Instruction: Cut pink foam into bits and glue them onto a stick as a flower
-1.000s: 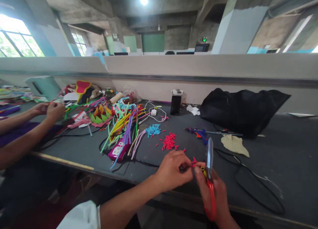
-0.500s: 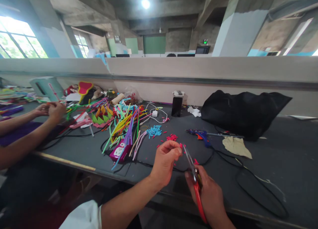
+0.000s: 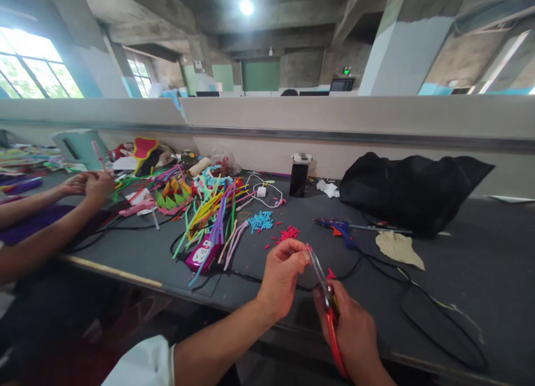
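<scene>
My left hand (image 3: 281,277) is closed in a pinch above the front of the table, holding a small red pipe cleaner piece (image 3: 309,247) that barely shows at the fingertips. In my right hand (image 3: 355,326) are scissors (image 3: 332,322) with red handles, fingers wrapped round them. The scissor blades look almost together, and their tips meet the red piece beside my left fingertips. Just behind my hands lies a small pile of cut red pieces (image 3: 288,233). Farther left is a pile of blue pieces (image 3: 260,222).
Long coloured pipe cleaners (image 3: 215,218) lie over a purple power strip (image 3: 203,256). A blue glue gun (image 3: 343,230) with a trailing black cord rests on the right, before a black bag (image 3: 405,193). A phone (image 3: 298,179) stands upright at the back. Another person's hands (image 3: 94,185) work at left.
The scissor blades have drawn together at my left fingertips, and less of the red piece shows. Both hands have shifted slightly right in the view.
</scene>
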A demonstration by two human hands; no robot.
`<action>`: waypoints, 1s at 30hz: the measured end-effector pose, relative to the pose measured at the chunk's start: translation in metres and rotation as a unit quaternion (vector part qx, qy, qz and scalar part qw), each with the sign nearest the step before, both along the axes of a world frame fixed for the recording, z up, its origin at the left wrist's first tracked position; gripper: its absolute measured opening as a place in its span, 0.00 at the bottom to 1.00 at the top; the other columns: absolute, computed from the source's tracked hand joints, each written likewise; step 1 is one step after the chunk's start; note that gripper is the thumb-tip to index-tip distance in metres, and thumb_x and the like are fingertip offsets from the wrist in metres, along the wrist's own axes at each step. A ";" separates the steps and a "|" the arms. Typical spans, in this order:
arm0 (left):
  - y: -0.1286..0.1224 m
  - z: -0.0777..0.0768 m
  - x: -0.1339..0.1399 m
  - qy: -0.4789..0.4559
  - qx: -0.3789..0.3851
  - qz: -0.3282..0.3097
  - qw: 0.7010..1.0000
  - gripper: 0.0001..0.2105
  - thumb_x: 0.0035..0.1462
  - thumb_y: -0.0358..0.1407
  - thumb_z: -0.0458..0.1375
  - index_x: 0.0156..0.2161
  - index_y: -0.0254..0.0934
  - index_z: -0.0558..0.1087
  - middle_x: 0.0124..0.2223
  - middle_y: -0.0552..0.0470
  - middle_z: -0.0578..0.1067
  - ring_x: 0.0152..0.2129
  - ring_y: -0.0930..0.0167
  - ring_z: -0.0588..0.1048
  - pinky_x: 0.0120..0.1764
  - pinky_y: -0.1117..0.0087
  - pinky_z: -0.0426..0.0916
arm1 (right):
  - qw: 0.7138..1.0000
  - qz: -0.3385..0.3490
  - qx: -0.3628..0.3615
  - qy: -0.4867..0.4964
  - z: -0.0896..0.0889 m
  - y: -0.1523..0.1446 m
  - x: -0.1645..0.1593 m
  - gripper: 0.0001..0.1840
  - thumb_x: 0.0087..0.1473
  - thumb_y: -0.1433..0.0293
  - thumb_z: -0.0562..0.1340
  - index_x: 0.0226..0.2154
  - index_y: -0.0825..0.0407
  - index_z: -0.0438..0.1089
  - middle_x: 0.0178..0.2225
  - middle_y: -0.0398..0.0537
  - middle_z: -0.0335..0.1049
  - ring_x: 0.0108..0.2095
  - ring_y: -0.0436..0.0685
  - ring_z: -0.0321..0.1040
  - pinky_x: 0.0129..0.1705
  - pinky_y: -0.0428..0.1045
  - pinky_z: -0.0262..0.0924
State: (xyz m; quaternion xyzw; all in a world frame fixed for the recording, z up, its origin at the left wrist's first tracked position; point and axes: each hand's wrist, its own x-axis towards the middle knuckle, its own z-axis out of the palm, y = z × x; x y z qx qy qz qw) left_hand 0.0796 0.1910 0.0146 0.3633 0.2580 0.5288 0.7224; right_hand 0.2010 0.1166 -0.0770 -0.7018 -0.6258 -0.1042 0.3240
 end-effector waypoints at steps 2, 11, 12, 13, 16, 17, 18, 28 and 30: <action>0.000 0.000 0.000 0.001 -0.002 0.003 1.000 0.04 0.41 0.30 0.65 0.24 0.34 0.73 0.22 0.57 0.68 0.21 0.78 0.62 0.27 0.76 0.56 | 1.000 0.001 -0.003 -0.003 -0.001 0.000 0.000 0.22 0.64 0.53 0.46 0.36 0.50 0.67 0.20 0.43 0.73 0.18 0.54 0.71 0.21 0.46 0.56; 0.001 -0.003 0.000 0.013 0.026 0.019 0.999 0.04 0.41 0.30 0.64 0.24 0.34 0.73 0.21 0.58 0.67 0.19 0.78 0.60 0.27 0.75 0.56 | 0.999 -0.006 0.018 -0.026 -0.001 0.000 0.001 0.24 0.65 0.54 0.45 0.32 0.51 0.67 0.17 0.41 0.70 0.15 0.52 0.68 0.20 0.45 0.50; 0.002 -0.004 0.000 0.015 0.027 0.020 0.999 0.04 0.41 0.30 0.64 0.25 0.34 0.73 0.21 0.58 0.67 0.19 0.78 0.60 0.27 0.75 0.56 | 1.000 -0.005 0.017 -0.023 -0.001 0.000 0.001 0.24 0.65 0.54 0.45 0.32 0.51 0.67 0.17 0.41 0.69 0.15 0.51 0.68 0.20 0.45 0.50; 0.002 -0.004 0.000 0.017 0.029 0.021 0.999 0.04 0.41 0.30 0.64 0.25 0.34 0.73 0.21 0.58 0.67 0.20 0.78 0.60 0.27 0.75 0.56 | 1.000 -0.005 0.012 -0.020 0.000 0.000 0.000 0.24 0.65 0.54 0.45 0.32 0.50 0.67 0.17 0.41 0.69 0.15 0.51 0.68 0.20 0.45 0.50; 0.003 -0.006 0.000 0.021 0.033 0.021 0.999 0.03 0.42 0.30 0.64 0.25 0.34 0.73 0.21 0.58 0.67 0.20 0.78 0.59 0.27 0.74 0.55 | 1.000 -0.004 -0.005 -0.019 0.001 -0.001 0.000 0.24 0.65 0.54 0.45 0.31 0.50 0.67 0.17 0.41 0.70 0.16 0.52 0.69 0.21 0.45 0.51; 0.003 -0.006 -0.001 0.022 0.034 0.019 0.999 0.03 0.42 0.30 0.64 0.25 0.34 0.73 0.21 0.58 0.67 0.20 0.78 0.59 0.27 0.74 0.55 | 1.000 -0.007 -0.007 -0.024 0.001 -0.001 0.000 0.24 0.65 0.55 0.45 0.32 0.51 0.68 0.17 0.41 0.70 0.17 0.52 0.69 0.21 0.45 0.51; 0.003 -0.006 -0.001 0.024 0.035 0.018 0.999 0.03 0.42 0.30 0.64 0.25 0.34 0.73 0.21 0.58 0.66 0.20 0.78 0.59 0.27 0.74 0.55 | 0.999 -0.010 -0.006 -0.031 0.001 -0.002 0.000 0.24 0.65 0.55 0.45 0.32 0.51 0.68 0.17 0.41 0.69 0.17 0.52 0.69 0.21 0.45 0.51; 0.001 -0.004 -0.001 0.027 0.038 0.011 0.999 0.04 0.42 0.31 0.64 0.25 0.35 0.73 0.21 0.58 0.66 0.20 0.77 0.60 0.27 0.75 0.55 | 0.997 -0.009 0.043 -0.069 -0.004 -0.002 0.003 0.26 0.65 0.57 0.43 0.33 0.53 0.71 0.14 0.42 0.68 0.13 0.52 0.67 0.19 0.46 0.51; 0.002 -0.005 -0.002 0.025 0.041 0.006 0.999 0.04 0.42 0.31 0.64 0.25 0.35 0.73 0.21 0.58 0.67 0.20 0.77 0.61 0.27 0.74 0.56 | 0.999 -0.010 0.030 -0.034 -0.004 -0.001 0.003 0.27 0.65 0.56 0.44 0.33 0.53 0.71 0.16 0.44 0.70 0.14 0.53 0.68 0.19 0.45 0.53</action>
